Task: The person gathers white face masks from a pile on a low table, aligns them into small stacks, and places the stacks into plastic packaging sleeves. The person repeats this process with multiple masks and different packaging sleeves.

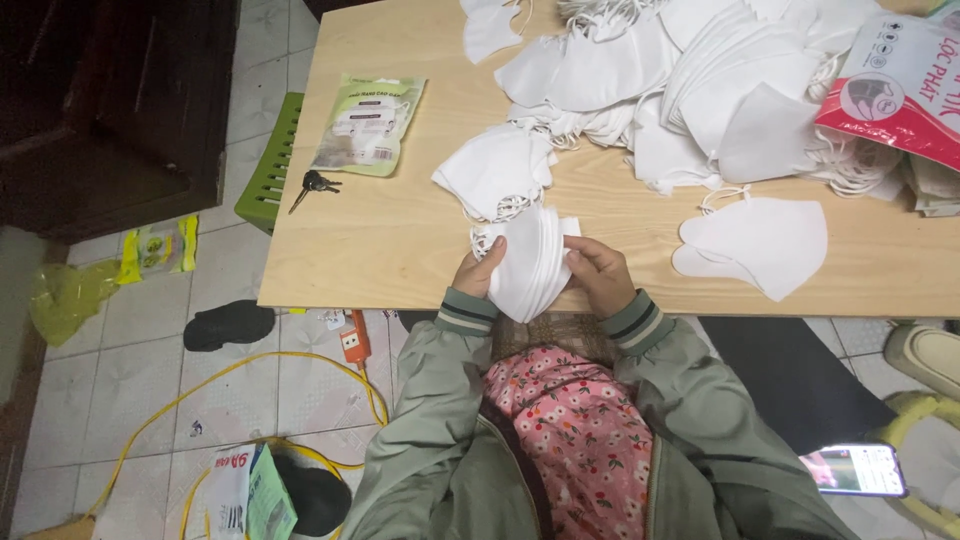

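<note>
Both hands grip my mask stack [530, 265] at the table [400, 250] edge: left hand [478, 272] and right hand [598, 272] fingers pinch its sides, loose masks [700, 70] beyond.

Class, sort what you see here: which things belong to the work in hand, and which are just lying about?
Belonging:
stack of white fabric face masks, gripped by left hand and right hand
heap of loose white masks
green sealed mask packet

Lying about:
dark keys
lit phone
yellow cable
orange power strip
</note>
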